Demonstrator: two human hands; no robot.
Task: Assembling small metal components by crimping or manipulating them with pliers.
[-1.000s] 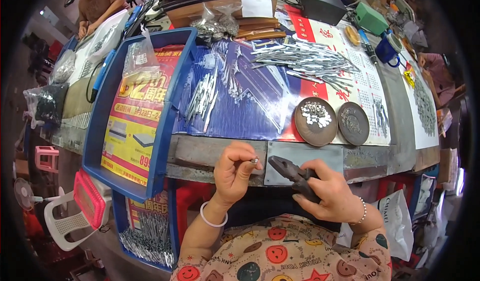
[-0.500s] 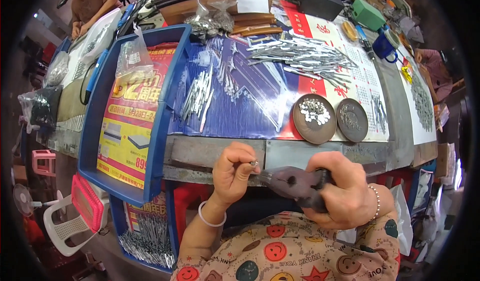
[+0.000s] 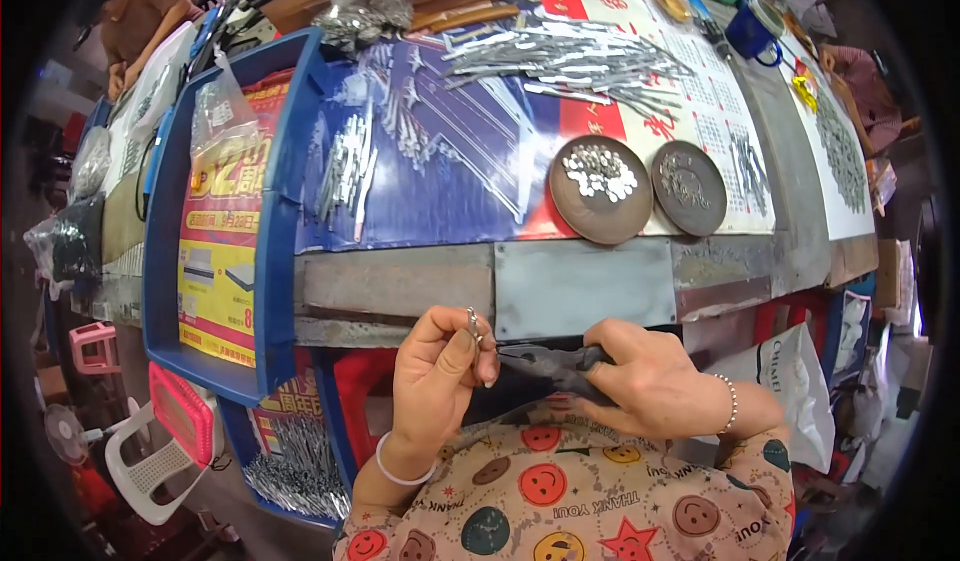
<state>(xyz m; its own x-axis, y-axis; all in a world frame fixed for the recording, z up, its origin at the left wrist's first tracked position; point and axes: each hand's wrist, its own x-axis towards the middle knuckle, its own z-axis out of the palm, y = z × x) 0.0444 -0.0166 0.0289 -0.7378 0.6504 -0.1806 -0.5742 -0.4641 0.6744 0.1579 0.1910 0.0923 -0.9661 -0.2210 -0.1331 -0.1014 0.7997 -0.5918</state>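
Between the thumb and fingers of my left hand (image 3: 440, 373) is a small shiny metal piece (image 3: 473, 323), its upper end sticking up past the fingertips. My right hand (image 3: 650, 381) is closed around dark-handled pliers (image 3: 548, 361). Their jaws point left and end close beside my left fingertips; whether they touch the piece I cannot tell. Both hands are in front of the table's near edge, above my lap. Beyond them stand a brown dish (image 3: 600, 225) with white and silvery round pieces (image 3: 603, 173) and a second brown dish (image 3: 700, 216) with small grey parts.
Silvery metal strips (image 3: 570, 61) are heaped at the back, with a smaller bundle (image 3: 348, 166) nearer left. A blue tray (image 3: 275, 271) juts over the table's left edge, above a lower one holding many strips (image 3: 295, 471). A blue mug (image 3: 752, 33) stands back right.
My left hand has turned, so more of the metal piece shows, upright. The pliers have swung and now appear slimmer, side-on, with my right hand further left. The whole view has shifted slightly.
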